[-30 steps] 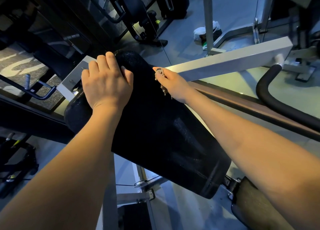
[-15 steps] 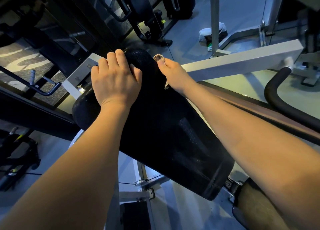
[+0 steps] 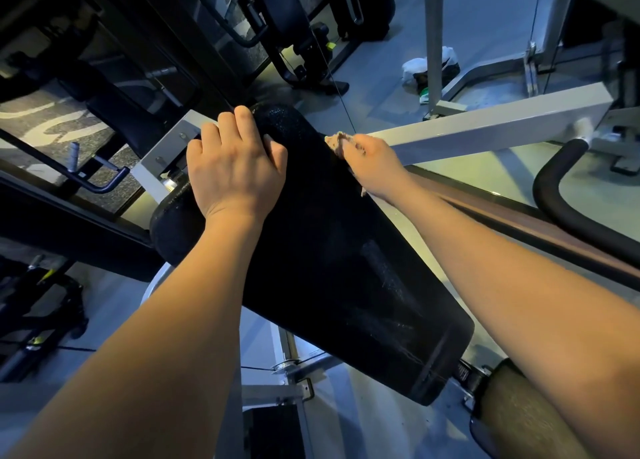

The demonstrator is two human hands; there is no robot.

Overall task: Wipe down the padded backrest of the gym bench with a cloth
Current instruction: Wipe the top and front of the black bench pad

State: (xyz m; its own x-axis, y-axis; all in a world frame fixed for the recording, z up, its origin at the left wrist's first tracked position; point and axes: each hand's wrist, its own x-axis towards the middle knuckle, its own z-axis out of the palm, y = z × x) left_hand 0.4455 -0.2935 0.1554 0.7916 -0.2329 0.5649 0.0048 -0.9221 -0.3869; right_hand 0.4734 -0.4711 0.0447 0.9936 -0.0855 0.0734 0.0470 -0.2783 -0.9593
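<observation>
The black padded backrest [image 3: 332, 261] runs diagonally from upper left to lower right across the head view. My left hand [image 3: 233, 167] lies flat on its upper left part, fingers reaching over the far edge. My right hand [image 3: 375, 166] grips a small crumpled brownish cloth [image 3: 336, 143] against the pad's upper right edge. Most of the cloth is hidden under that hand; only a tuft sticks out past the fingers and a scrap shows by the wrist.
A grey steel beam [image 3: 485, 126] crosses just behind my right hand. A black curved padded handle [image 3: 557, 195] lies to the right. Dark gym machines [image 3: 284, 25] stand behind the pad. A white bundle [image 3: 419, 67] sits on the floor by a grey post.
My right hand with the cloth slid from the pad's face up toward the top, then back down along the right edge. My left hand kept its place on the pad.
</observation>
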